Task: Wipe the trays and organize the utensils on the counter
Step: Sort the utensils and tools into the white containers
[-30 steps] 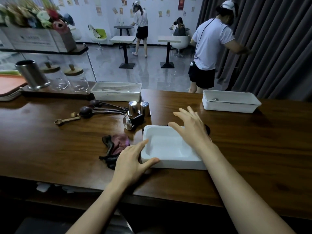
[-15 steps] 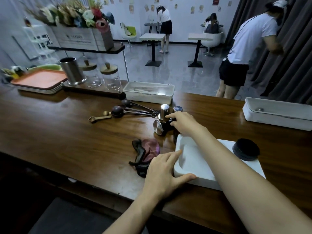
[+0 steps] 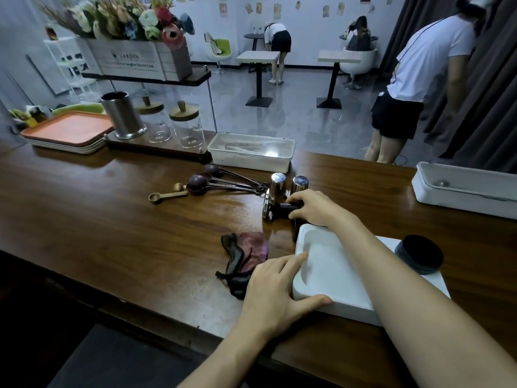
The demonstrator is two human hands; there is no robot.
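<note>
Head camera, looking down over the wooden counter (image 3: 112,208): we took the white tray (image 3: 330,273) nearest us as our marker. Our left hand (image 3: 275,292) lay against its near left corner, with the fingers straight along the left rim and the thumb stretched along the front wall, clasping nothing. Our right hand (image 3: 313,207) was stretched over the tray's far left corner, its fingers curled round the black handle of a tamper (image 3: 275,210). The tamper lay on its side on the counter just beyond the tray (metal base pointing left). Two metal shakers (image 3: 277,184) stood upright just behind it.

A dark crumpled cloth (image 3: 246,253) lay just left of the tray, right beside our left hand. Farther left and beyond the tray, dark measuring spoons (image 3: 221,182) fanned out, with a small wooden spoon (image 3: 165,196) beside them. A black round lid (image 3: 419,254) sat at the tray's far right corner (on it or just behind it, we could not tell). Well beyond the tray were a lidded white box (image 3: 251,151) and, off to the right, a second white tray (image 3: 464,189). Stacked orange trays (image 3: 67,130) sat far to the left.
</note>
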